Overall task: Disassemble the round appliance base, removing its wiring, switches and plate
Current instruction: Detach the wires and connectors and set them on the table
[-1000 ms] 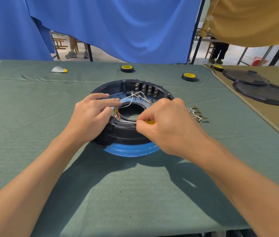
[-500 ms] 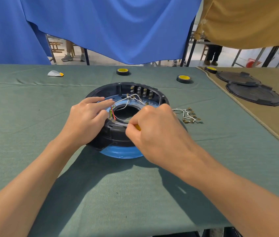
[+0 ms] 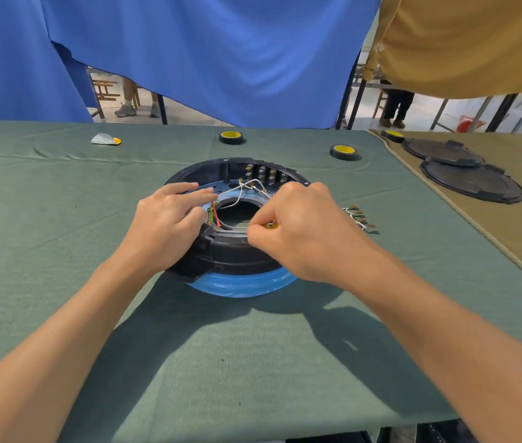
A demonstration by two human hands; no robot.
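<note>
Your left hand [image 3: 165, 225] lies on the round appliance base [image 3: 234, 257], fingers straight and released, reaching over its blue plate [image 3: 223, 187]. The red wire [image 3: 216, 215] stands just beside your thumb. Your right hand [image 3: 301, 231] pinches the white wire [image 3: 234, 227] at a small yellow piece, fingers curled. The switches [image 3: 266, 174] sit beyond your knuckles, and the loose terminal wires [image 3: 359, 217] lie to their right.

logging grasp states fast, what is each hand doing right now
Left hand: open, fingers resting on the round base.
Right hand: closed, pinching a small yellow part over the base.
</note>
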